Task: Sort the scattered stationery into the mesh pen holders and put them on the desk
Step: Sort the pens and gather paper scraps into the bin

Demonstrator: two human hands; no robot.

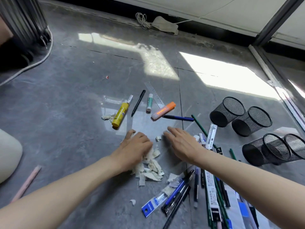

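Head view: we are looking down at a grey floor (66, 113), where the stationery is lying scattered. No worktop is showing.

1. Holders. Four mesh holders (227, 111) (252, 121) (267, 149) (295, 146) are lying on their sides at the right, in two touching pairs. Nothing is showing inside them.
2. Loose items. A yellow glue stick (119, 115), a black pen (138, 103), a white glue stick (149, 103), a ruler (155, 95), an orange highlighter (163, 110) and a blue pen (178, 117) are lying ahead of the hands. A pile of pens and pencils (189, 192) is lying under the right forearm, near the holders. A pink pencil (26, 184) is lying well apart at the left.
3. Left hand (137, 142). Its fingers are curling down around torn paper scraps (151, 169), which are heaping beneath and behind it.
4. Right hand (181, 141). Its fingers are lying straight and close together, holding nothing, low over the floor. We cannot tell whether they are touching it.

Progress: we are judging the sort as not yet begun. The hands are clearing scraps, not stationery. Left to do: standing the holders up, filling them by kind, and carrying them to the worktop.
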